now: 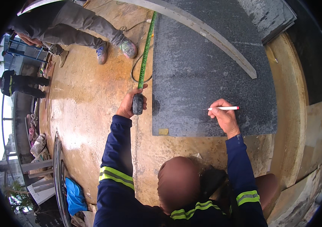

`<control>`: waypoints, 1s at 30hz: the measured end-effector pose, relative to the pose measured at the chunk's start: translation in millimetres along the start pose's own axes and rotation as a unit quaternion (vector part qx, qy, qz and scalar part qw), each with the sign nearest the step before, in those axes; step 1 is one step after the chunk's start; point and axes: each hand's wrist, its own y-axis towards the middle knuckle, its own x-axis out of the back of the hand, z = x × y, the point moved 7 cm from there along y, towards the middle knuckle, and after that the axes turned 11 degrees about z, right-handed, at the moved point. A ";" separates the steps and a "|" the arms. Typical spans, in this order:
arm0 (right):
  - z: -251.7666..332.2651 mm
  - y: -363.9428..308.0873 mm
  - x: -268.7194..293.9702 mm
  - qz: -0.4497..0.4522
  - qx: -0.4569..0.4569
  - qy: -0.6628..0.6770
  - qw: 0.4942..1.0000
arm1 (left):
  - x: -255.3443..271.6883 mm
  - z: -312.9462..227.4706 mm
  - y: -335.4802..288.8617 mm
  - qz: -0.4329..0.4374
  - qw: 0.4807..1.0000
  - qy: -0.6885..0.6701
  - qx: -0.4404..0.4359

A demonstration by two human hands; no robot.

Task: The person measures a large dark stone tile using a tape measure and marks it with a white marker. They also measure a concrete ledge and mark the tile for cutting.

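My left hand (pixel 126 104) is closed around the black case of a tape measure (pixel 138 104), beside the left edge of a dark grey slab (pixel 191 68). From the case, the green tape blade (pixel 145 53) runs straight out along that edge toward the slab's far end. Over the near part of the slab, my right hand (pixel 223 116) grips a slim white marker (pixel 227 108) with a red end. The marker lies nearly level, its thin tip to the left. A long grey metal strip (pixel 221 36) crosses the far part of the slab, looking curved in this view.
A yellowish piece (pixel 163 131) rests at the slab's near left corner. Stacked grey slabs (pixel 269 17) stand far right. One person (pixel 89 26) stands near the tape, another (pixel 17 84) farther left. A dark cable (pixel 133 72), a blue bag (pixel 75 196) and bent bars (pixel 58 166) lie leftward.
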 end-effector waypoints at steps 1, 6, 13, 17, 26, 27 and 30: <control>0.0 0.0 -0.6 -0.003 -0.004 0.009 1.000 | -4.1 -7.3 9.2 0.002 1.000 -0.018 -0.010; 1.4 -0.1 -1.4 -0.006 -0.004 0.010 1.000 | -14.6 -23.1 33.7 0.004 0.999 -0.011 -0.050; -0.6 -1.5 0.2 -0.006 -0.023 0.014 1.000 | 25.4 29.9 -23.6 -0.186 0.957 0.196 -0.105; 0.6 -0.9 -1.2 -0.008 -0.024 0.024 0.999 | 36.6 93.0 -90.7 -0.220 0.952 0.195 -0.090; -0.7 1.2 0.4 0.000 -0.018 0.022 1.000 | 15.7 108.9 -141.1 -0.200 0.970 0.139 -0.022; -0.3 1.7 0.1 0.002 -0.016 0.022 1.000 | 9.4 82.8 -127.4 -0.175 0.961 0.202 -0.066; 0.8 1.0 0.2 -0.009 -0.005 0.026 1.000 | 0.8 34.3 -94.3 -0.150 0.954 0.177 -0.192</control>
